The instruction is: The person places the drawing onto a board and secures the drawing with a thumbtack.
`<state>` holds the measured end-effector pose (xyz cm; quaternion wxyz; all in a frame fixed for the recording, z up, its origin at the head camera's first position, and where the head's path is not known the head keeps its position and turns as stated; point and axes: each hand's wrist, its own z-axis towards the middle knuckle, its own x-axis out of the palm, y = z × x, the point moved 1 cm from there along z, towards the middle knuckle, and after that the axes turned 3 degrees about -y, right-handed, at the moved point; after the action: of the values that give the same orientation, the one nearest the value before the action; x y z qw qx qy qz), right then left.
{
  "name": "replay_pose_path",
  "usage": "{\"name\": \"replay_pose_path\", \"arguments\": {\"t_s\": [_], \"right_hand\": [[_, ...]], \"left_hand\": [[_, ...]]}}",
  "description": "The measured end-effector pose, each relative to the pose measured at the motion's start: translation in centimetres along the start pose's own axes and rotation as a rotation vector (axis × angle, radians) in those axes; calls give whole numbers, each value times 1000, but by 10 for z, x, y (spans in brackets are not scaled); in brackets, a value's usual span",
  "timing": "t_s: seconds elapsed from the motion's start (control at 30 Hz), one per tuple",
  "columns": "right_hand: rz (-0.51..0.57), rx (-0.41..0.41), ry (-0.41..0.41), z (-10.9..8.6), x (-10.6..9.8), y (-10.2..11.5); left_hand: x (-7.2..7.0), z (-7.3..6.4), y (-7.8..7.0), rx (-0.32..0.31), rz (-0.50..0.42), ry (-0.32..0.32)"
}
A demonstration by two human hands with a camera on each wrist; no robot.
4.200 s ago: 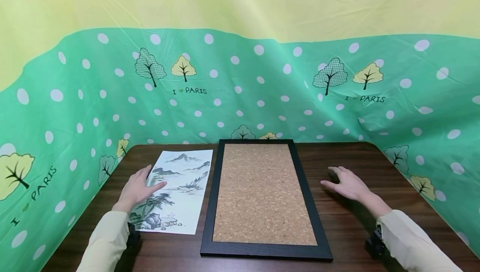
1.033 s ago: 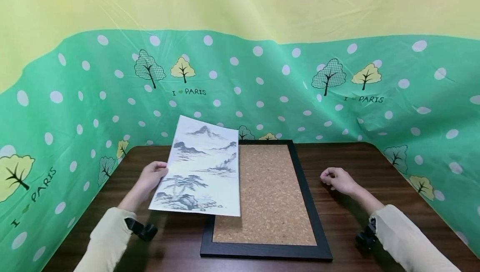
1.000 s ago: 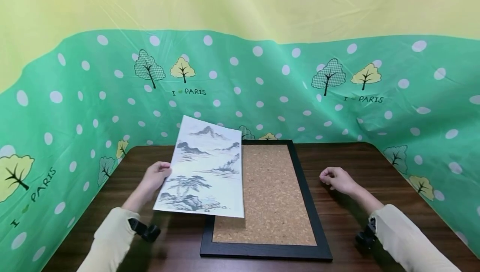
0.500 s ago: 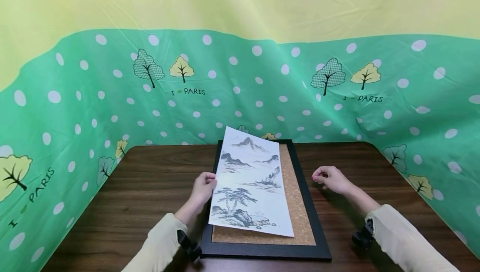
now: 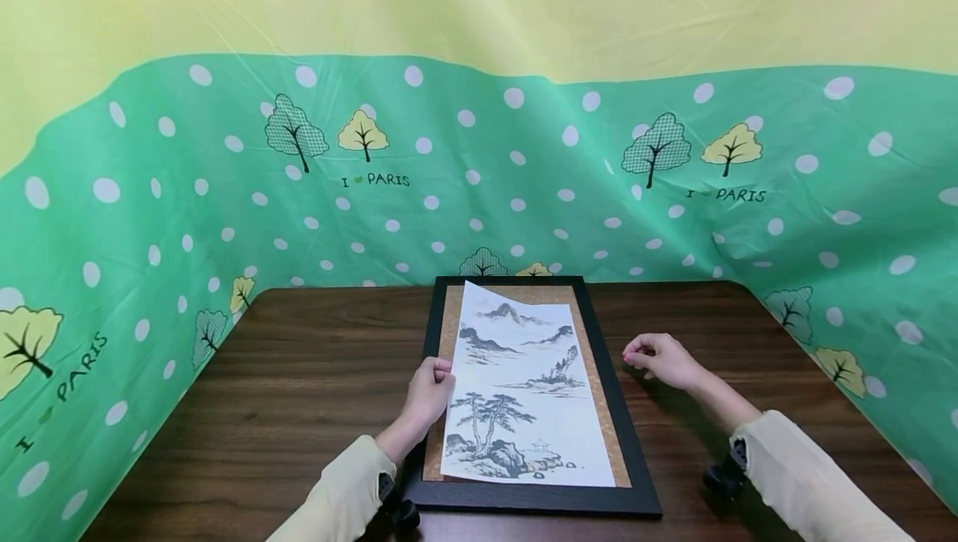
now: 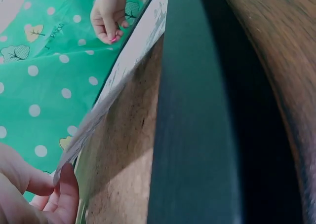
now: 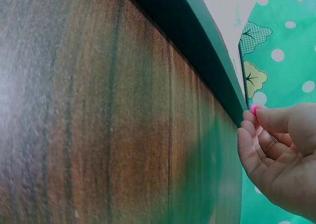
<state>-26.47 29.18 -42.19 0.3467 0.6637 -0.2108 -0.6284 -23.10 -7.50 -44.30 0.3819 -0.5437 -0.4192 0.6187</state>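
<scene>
Pinching print (image 5: 527, 396), left hand (image 5: 428, 392); right hand (image 5: 666, 361), pink pin (image 7: 254, 108) perhaps; backdrop (image 5: 389, 155) reads "PARIS".

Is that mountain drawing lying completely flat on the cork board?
No, the left hand pinches one edge of the drawing and holds it raised above the cork board.

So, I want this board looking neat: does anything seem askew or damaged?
The landscape print isn't flat: its left side bends up off the cork board, where the left hand pinches it, so its top edge looks curved. I see no tear or spill.
</scene>
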Motion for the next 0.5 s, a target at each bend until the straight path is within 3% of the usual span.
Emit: {"name": "replay_pose_path", "arguments": {"t_s": [0.23, 0.4, 0.5], "right_hand": [[9, -7, 9, -1, 1, 0], [9, -5, 7, -1, 1, 0], [15, -10, 12, -1, 1, 0]], "left_hand": [[-3, 1, 0, 11, 35, 2], [-7, 3, 1, 8, -11, 46], [-11, 5, 1, 46, 8, 60]]}}
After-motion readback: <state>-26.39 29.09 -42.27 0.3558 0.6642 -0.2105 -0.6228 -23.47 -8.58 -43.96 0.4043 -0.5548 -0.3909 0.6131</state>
